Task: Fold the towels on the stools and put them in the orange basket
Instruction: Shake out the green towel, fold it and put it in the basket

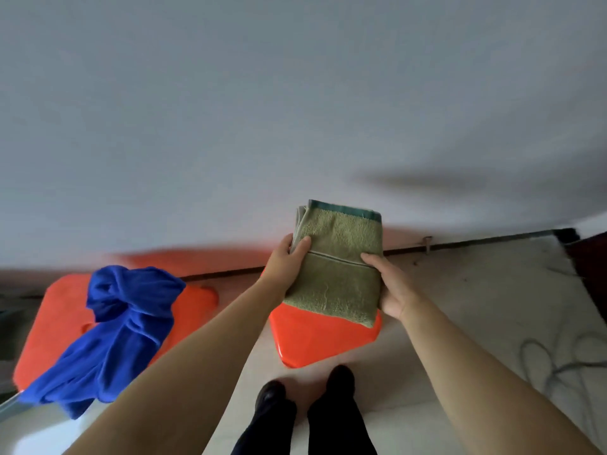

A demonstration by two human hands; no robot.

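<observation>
Green towel: a folded olive-green terry towel (335, 267) with a darker green hem band, held in the air above the right orange plastic stool (323, 338).
Left hand (285, 261): its grip pinches the towel's left edge, thumb on top.
Right hand (392, 288): its grip pinches the towel's right edge, thumb on top, fingers hidden beneath.
Blue towel: a crumpled bright blue cloth towel (113, 330) lies unfolded on the left orange plastic stool (57, 318), one end hanging over the near edge.
Feet: black shoes (305, 387) on the pale floor (476, 290).

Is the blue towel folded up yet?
No. The blue fleece towel lies crumpled and knotted over the left orange plastic stool, one end hanging off.
</observation>
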